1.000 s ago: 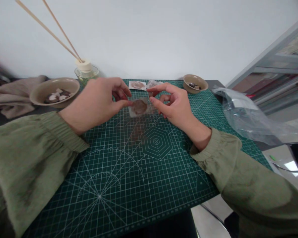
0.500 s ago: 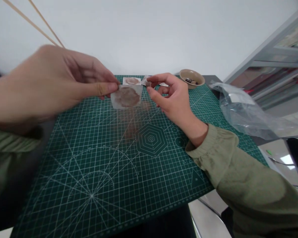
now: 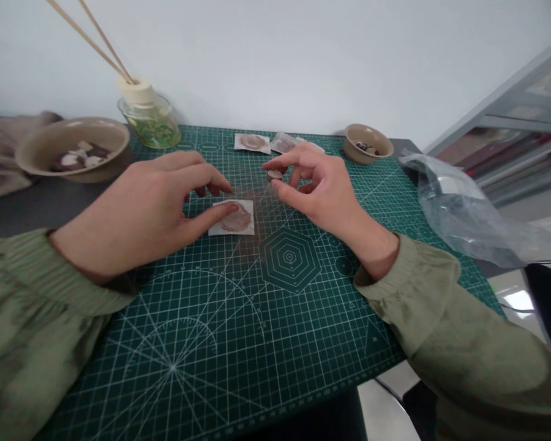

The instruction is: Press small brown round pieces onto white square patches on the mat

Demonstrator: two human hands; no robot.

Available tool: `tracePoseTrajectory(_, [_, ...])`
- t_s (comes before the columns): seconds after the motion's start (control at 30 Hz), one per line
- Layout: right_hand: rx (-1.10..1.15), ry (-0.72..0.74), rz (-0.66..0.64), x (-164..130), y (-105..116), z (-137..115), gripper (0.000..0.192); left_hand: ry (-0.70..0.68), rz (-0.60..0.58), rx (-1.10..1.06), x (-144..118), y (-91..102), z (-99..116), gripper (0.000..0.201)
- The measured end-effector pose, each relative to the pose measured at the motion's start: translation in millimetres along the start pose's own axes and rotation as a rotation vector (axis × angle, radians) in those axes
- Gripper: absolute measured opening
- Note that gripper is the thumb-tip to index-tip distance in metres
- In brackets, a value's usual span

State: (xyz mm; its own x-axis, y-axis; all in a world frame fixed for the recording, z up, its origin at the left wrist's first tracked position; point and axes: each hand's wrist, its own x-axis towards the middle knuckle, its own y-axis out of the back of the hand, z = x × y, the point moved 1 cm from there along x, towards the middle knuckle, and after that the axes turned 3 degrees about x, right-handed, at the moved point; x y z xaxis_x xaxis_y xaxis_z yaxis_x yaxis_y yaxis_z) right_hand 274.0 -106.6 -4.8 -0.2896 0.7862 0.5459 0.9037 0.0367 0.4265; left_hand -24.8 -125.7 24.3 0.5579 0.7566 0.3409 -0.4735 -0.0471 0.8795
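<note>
**Packet down on the mat, button pinched above it**

Since half a second ago your left hand (image 3: 151,208) has come down from mid-air, and the packet (image 3: 233,218) it held up now lies flat on the mat (image 3: 239,331), with your thumb tip pressing its left edge and the other fingers loosely curled, closed on nothing. Your right hand (image 3: 319,190) hovers just beyond and to the right of the packet, thumb and forefinger pinched on a small round button (image 3: 274,174), clear of the mat.

Open mat lies between the packet and the near edge, which overhangs toward you. The right edge runs close under a crumpled clear bag (image 3: 459,208). Two more packets (image 3: 252,141) lie flat near the far edge, well apart from yours.

A large bowl (image 3: 41,138) off the mat's left side holds pale and dark pieces. A small bowl (image 3: 368,136) at the far right corner holds a few dark pieces. A glass diffuser (image 3: 149,116) with two reeds stands at the far left corner.
</note>
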Motion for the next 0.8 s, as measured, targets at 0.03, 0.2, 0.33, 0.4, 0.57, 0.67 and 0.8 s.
tracePoseTrajectory(0.03, [0.021, -0.015, 0.003, -0.4, -0.9, 0.9, 0.012, -0.063, -0.058, -0.019, 0.0, 2.5, -1.2, 0.049])
tracePoseTrajectory(0.2, [0.088, -0.129, -0.007, 0.2, -1.6, 0.8, 0.023, -0.164, -0.187, -0.084, -3.9, -2.4, -3.9, 0.042])
tracePoseTrajectory(0.33, [-0.022, -0.157, -0.091, 5.4, 8.5, -15.8, 0.020, -0.203, -0.258, -0.089, -4.9, -16.8, 0.3, 0.056])
tracePoseTrajectory(0.4, [-0.114, -0.135, -0.159, 7.5, 12.8, -24.4, 0.017, -0.212, -0.243, -0.039, -5.5, -18.2, 1.5, 0.056])
tracePoseTrajectory(0.57, [-0.182, -0.063, -0.270, 4.3, 5.9, -21.3, 0.013, -0.329, -0.164, 0.128, -12.8, -15.9, -1.4, 0.065])
tracePoseTrajectory(0.67, [-0.194, -0.045, -0.328, -0.4, -2.0, -12.0, 0.014, -0.338, -0.147, 0.151, -18.1, -17.0, -4.2, 0.064])
tracePoseTrajectory(0.8, [-0.233, -0.037, -0.336, -2.9, -4.0, -11.6, 0.011, -0.366, -0.126, 0.136, -22.3, -19.7, -4.4, 0.057])
